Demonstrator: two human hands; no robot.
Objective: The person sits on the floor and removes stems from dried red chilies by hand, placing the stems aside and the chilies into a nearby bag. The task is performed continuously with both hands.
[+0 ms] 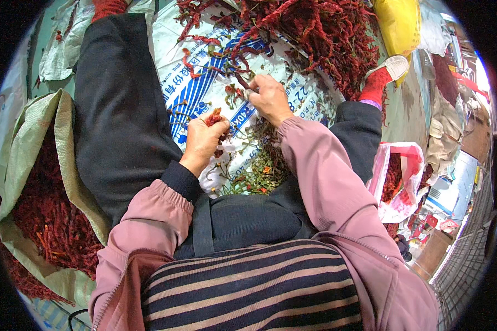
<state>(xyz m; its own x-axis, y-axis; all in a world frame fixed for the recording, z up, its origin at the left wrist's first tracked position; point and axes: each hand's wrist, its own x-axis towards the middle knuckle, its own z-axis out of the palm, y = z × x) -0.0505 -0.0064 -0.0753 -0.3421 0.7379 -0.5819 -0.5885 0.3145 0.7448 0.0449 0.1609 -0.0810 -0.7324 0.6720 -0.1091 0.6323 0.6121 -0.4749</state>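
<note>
Between my outstretched legs lies a white woven plastic sack [170,74] with blue stripes and print. My left hand [201,140] is closed around several dried red chili peppers [213,118], whose ends stick out above and below the fist. Farther out, my right hand [269,97] pinches a dark dried chili [241,78] between thumb and fingertips. Loose chilies and bits of stem lie on the sack around both hands. A heap of green and brown stems [269,167] lies below my right wrist, close to my lap.
A large pile of dried red chilies [314,37] covers the sack's far right part. At my left stands an open woven bag [64,136] full of chilies [54,223]. To the right are a pink-and-white plastic bag [414,165] with chilies, a yellow bag [397,25] and a cardboard box [451,182].
</note>
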